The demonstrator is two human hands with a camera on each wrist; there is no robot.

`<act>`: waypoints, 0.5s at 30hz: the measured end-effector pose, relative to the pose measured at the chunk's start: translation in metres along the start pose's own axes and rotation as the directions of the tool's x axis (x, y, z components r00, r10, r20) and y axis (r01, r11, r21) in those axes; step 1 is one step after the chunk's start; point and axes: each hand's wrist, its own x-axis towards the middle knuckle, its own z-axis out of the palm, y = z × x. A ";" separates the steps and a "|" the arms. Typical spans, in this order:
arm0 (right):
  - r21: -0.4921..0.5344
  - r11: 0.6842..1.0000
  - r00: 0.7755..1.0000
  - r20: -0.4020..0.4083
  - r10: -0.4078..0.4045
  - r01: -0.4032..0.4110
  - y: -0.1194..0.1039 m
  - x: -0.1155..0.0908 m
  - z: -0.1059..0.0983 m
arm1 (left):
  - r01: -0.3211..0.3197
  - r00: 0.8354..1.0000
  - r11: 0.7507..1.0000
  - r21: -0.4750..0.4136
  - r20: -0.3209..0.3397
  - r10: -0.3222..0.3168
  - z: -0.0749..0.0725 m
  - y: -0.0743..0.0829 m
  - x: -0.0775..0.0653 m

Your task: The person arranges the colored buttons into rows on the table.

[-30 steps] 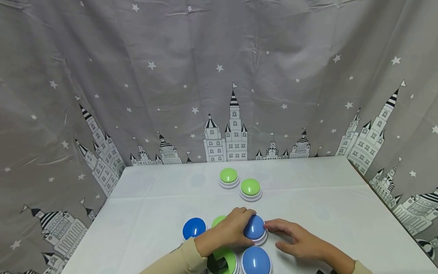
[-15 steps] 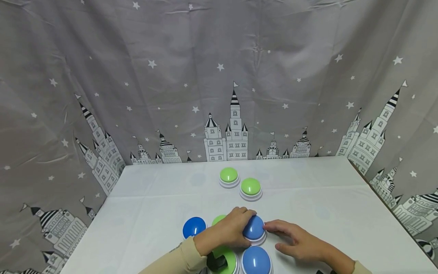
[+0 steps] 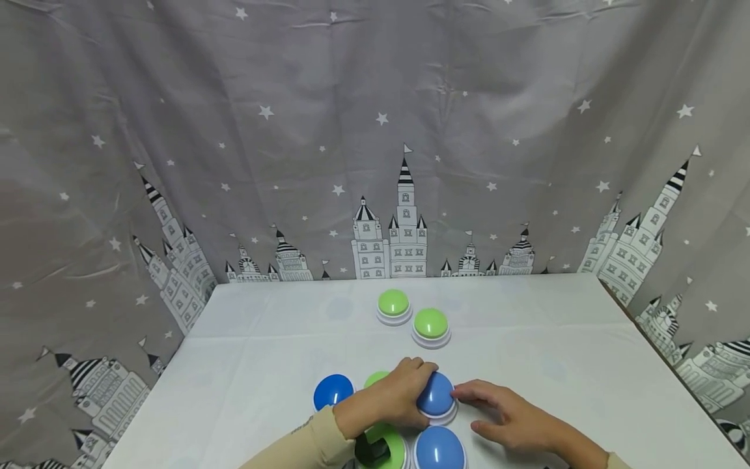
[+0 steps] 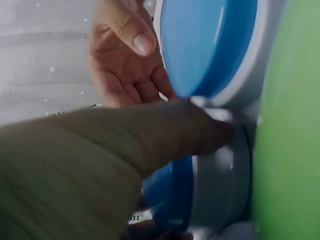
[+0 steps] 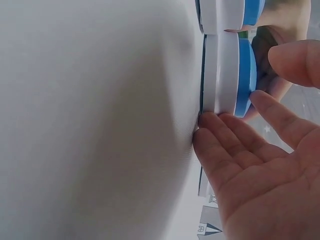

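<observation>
My left hand [image 3: 398, 394] grips a blue dome push button [image 3: 436, 394] with a white base; its thumb is on the near side, its fingers on the far side. In the left wrist view that thumb [image 4: 200, 132] lies against the white base. My right hand [image 3: 510, 417] has its fingers stretched out at the button's right side. The right wrist view has its fingertips [image 5: 207, 120] touching the base, the thumb apart. Just in front stands another blue button [image 3: 439, 449]. A green button [image 3: 394, 435] lies under my left wrist, partly covered.
A darker blue button [image 3: 333, 389] stands left of my left hand. Behind that hand a green button [image 3: 375, 376] is mostly hidden. Two green buttons [image 3: 393, 302] [image 3: 431, 323] sit farther back on the white table [image 3: 263, 326]. A grey castle-print curtain [image 3: 281, 163] hangs behind.
The gripped blue button has slid very slightly left with my left hand. My right hand stays at its side. The head view has shifted a little.
</observation>
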 end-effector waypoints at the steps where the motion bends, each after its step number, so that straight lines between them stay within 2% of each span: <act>1: -0.003 1.000 1.000 0.002 -0.003 0.003 0.000 0.000 0.000 | -0.008 1.000 1.000 0.002 -0.001 0.008 -0.001 0.000 0.000; 7: -0.035 0.999 1.000 -0.005 0.021 -0.021 0.002 0.008 -0.006 | -0.050 0.999 0.999 0.012 -0.004 0.050 -0.010 -0.007 -0.002; 12: -0.045 0.997 0.998 -0.036 0.059 -0.060 0.007 0.022 -0.014 | 0.002 1.000 0.999 -0.037 0.013 -0.001 -0.022 -0.017 0.001; 15: -0.050 0.994 0.993 -0.064 0.095 -0.098 0.014 0.031 -0.018 | 0.036 0.999 0.998 -0.055 -0.021 -0.038 -0.028 -0.023 0.006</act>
